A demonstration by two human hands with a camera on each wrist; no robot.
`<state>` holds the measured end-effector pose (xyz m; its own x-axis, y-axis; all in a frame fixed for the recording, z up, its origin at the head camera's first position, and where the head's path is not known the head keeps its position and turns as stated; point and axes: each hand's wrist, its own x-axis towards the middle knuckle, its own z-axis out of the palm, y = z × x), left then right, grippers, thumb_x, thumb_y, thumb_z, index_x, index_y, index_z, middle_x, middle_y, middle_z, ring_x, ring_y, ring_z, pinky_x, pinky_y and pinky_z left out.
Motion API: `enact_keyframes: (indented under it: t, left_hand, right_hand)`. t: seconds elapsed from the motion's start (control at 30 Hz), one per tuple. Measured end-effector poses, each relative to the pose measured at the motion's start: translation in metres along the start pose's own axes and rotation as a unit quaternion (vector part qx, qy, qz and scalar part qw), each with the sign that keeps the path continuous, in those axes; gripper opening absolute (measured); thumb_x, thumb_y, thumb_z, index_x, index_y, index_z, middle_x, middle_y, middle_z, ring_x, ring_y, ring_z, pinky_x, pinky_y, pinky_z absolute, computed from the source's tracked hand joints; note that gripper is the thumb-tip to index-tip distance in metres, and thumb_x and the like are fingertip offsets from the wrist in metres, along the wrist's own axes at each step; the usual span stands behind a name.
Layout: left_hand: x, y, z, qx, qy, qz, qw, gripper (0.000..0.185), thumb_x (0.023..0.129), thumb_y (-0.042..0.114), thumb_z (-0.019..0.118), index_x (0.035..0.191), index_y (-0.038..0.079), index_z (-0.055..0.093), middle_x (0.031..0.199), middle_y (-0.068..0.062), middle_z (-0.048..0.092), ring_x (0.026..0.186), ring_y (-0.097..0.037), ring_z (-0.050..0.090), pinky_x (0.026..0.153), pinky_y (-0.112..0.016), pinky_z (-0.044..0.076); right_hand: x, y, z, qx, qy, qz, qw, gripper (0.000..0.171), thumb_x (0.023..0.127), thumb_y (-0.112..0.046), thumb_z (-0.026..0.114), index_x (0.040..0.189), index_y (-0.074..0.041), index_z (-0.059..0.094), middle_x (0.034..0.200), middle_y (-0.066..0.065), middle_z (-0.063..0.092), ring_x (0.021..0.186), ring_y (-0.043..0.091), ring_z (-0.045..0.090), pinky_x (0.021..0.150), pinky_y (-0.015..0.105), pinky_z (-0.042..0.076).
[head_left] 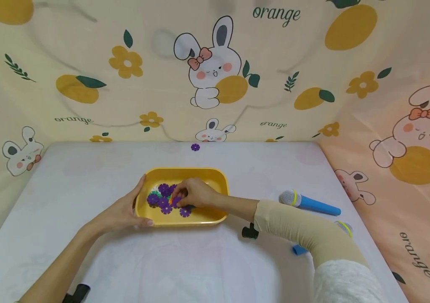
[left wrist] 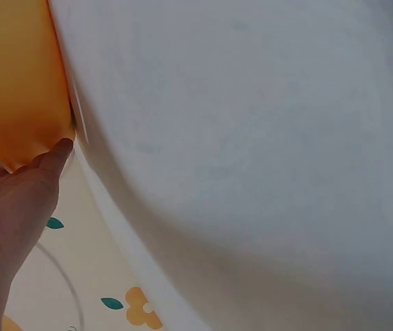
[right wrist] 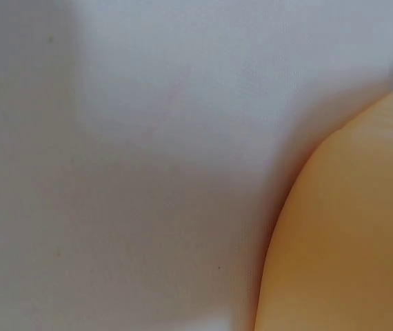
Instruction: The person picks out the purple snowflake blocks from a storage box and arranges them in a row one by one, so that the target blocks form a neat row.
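A yellow tray (head_left: pixel 220 179) sits mid-table and holds several purple flower-shaped pieces (head_left: pixel 163 189) with a green one among them. My left hand (head_left: pixel 126 208) clasps the tray's left end, a finger along the rim and the thumb on the front wall. The left wrist view shows that thumb (left wrist: pixel 52 160) touching the tray's outer wall (left wrist: pixel 17 83). My right hand (head_left: pixel 194 192) reaches into the tray with its fingers curled down, pinching a purple piece (head_left: pixel 176 202). The right wrist view shows only the tray wall (right wrist: pixel 348 227) and the table, no hand.
One loose purple piece (head_left: pixel 195 147) lies at the table's back edge. A blue toy microphone (head_left: pixel 309 203) lies to the right, and a second one (head_left: pixel 345 227) is partly hidden behind my right forearm. Printed cloth walls close in the white table (head_left: pixel 86 176).
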<state>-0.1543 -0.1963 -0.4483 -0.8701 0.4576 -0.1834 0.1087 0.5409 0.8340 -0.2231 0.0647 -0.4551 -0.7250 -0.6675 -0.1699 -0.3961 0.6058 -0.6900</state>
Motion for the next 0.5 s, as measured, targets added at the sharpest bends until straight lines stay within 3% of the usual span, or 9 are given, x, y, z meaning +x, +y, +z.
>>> enact_keyframes:
  t: [0.2, 0.33, 0.43, 0.5]
  left_hand:
    - [0.000, -0.002, 0.000, 0.000, 0.003, 0.007, 1.0000, 0.130, 0.076, 0.033, 0.087, 0.159, 0.016, -0.012, 0.164, -0.024, 0.001, 0.146, -0.050, 0.012, 0.115, -0.062, 0.020]
    - [-0.001, -0.003, -0.001, 0.004, 0.001, 0.007, 1.0000, 0.130, 0.076, 0.034, 0.087, 0.159, 0.016, -0.012, 0.164, -0.024, 0.001, 0.146, -0.050, 0.012, 0.115, -0.062, 0.019]
    - [0.000, -0.002, -0.001, 0.008, 0.001, 0.005, 1.0000, 0.130, 0.076, 0.035, 0.086, 0.159, 0.016, -0.011, 0.164, -0.023, 0.001, 0.146, -0.050, 0.012, 0.115, -0.062, 0.019]
    - [0.000, -0.002, -0.001, 0.010, 0.000, 0.006, 0.9999, 0.129, 0.076, 0.036, 0.086, 0.159, 0.016, -0.011, 0.164, -0.022, 0.001, 0.146, -0.050, 0.012, 0.115, -0.062, 0.020]
  right_hand:
    - [0.000, 0.002, -0.001, 0.052, 0.008, 0.004, 0.999, 0.010, 0.089, -0.013, 0.075, 0.099, -0.015, 0.078, 0.078, -0.010, 0.069, 0.068, 0.007, 0.061, 0.059, 0.019, 0.052]
    - [0.000, 0.002, -0.004, 0.074, 0.015, -0.002, 0.997, 0.015, 0.090, -0.013, 0.074, 0.104, -0.017, 0.079, 0.083, -0.009, 0.071, 0.063, 0.009, 0.059, 0.053, 0.017, 0.046]
    - [-0.002, 0.002, -0.008, 0.092, 0.015, -0.005, 0.996, 0.018, 0.091, -0.014, 0.073, 0.107, -0.018, 0.079, 0.092, -0.009, 0.074, 0.060, 0.017, 0.060, 0.048, 0.017, 0.040]
    - [-0.002, 0.001, -0.012, 0.117, 0.011, -0.003, 0.993, 0.018, 0.092, -0.014, 0.072, 0.109, -0.016, 0.079, 0.094, -0.007, 0.075, 0.061, 0.025, 0.064, 0.048, 0.018, 0.044]
